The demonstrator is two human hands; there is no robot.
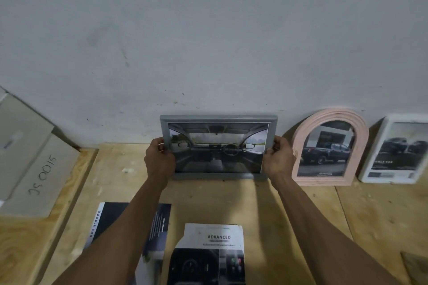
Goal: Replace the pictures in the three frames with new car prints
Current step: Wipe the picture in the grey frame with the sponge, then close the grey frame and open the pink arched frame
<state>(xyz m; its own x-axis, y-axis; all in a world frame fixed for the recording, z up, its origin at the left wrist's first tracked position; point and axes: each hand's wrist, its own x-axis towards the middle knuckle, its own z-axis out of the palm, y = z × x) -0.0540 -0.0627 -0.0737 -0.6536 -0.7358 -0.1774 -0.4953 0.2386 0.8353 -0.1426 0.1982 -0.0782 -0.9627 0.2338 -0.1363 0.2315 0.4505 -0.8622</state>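
A grey rectangular frame [218, 118] leans against the wall, showing a car-interior print [217, 152]. My left hand [159, 159] grips the frame's left side and my right hand [279, 157] grips its right side. To the right, a pink arched frame [361, 146] with a dark pickup picture and a white frame [384, 146] with a car brochure page also lean on the wall. Two loose car prints lie near me: a dark "Double Cab" page [108, 217], partly under my left arm, and an "Advanced" page [213, 254].
The frames stand on a plywood surface [324, 215]. A cardboard box [30, 157] with handwriting sits at the left against the grey wall [208, 41]. A dark scrap [416, 266] shows at the lower right corner.
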